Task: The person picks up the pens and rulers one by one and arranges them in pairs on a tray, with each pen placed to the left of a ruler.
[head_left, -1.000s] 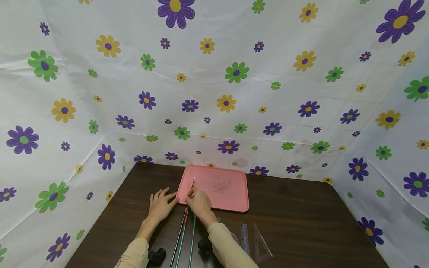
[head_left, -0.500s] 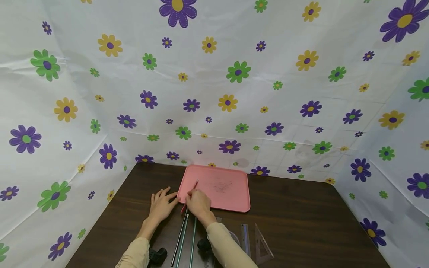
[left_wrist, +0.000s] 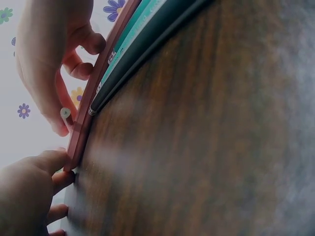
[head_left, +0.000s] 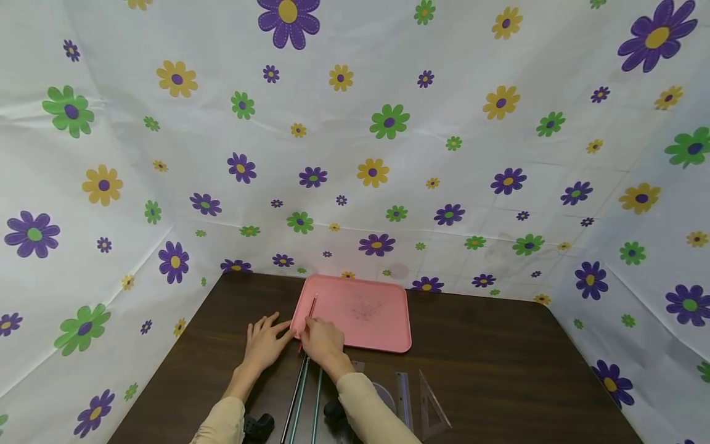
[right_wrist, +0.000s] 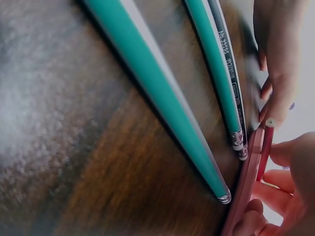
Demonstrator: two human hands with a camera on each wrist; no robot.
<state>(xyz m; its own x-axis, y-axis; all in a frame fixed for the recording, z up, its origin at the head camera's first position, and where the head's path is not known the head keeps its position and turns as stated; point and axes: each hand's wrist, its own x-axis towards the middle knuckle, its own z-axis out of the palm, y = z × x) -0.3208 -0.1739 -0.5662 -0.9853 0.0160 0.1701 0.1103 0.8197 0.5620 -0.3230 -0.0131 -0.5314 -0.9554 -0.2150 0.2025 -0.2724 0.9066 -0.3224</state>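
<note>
In the head view my right hand (head_left: pixel 323 340) pinches a thin red pencil (head_left: pixel 313 305) over the near left part of a pink tray (head_left: pixel 383 336). The pencil's near end, flat with a dark core, juts past the tray's rim in the right wrist view. My left hand (head_left: pixel 265 342) lies at the tray's near left corner, fingers spread on the table and thumb touching the rim (left_wrist: pixel 74 140). Below the tray lie a black pencil (head_left: pixel 294 401) and a teal pencil (head_left: pixel 300 394) side by side. A second teal pencil (head_left: pixel 317 407) lies apart, to their right.
Right of my forearm are a clear ruler (head_left: pixel 404 401), a set square (head_left: pixel 431 410) and a partly hidden round clear piece (head_left: pixel 384 398). Two black objects, one of them this one (head_left: pixel 259 427), sit near my forearms. Flowered cloth (head_left: pixel 344 154) hangs behind the dark table (head_left: pixel 499 357).
My right hand has shifted slightly left with the red pencil, whose near end came out past the tray rim and whose slant has changed. The left hand stays at the tray corner.
</note>
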